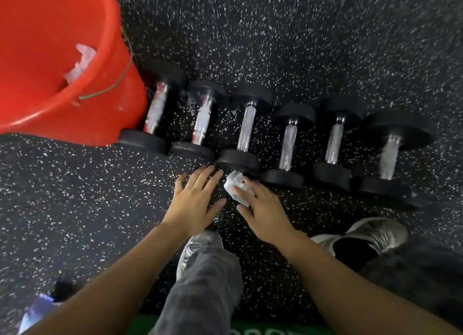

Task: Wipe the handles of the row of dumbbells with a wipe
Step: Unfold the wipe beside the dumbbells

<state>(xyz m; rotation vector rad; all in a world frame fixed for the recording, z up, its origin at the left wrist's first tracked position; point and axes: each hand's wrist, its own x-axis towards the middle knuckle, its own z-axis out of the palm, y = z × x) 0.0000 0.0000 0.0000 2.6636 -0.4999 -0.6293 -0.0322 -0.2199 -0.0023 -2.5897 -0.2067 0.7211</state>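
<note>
Several black dumbbells with chrome handles lie side by side on the speckled rubber floor, from the leftmost dumbbell [155, 110] to the rightmost dumbbell [389, 157]. My right hand [263, 207] holds a crumpled white wipe [235, 184] just below the near head of the third dumbbell [246, 128]. My left hand [195, 199] hovers beside it with fingers spread and nothing in it, its fingertips close to the near head of the second dumbbell [201, 120].
A large orange bucket [50, 59] stands at the upper left against the leftmost dumbbell, with a used white wipe inside. My grey trouser leg [205, 284] and two grey shoes are below the hands. A blue-white pack [37, 312] lies at the bottom left.
</note>
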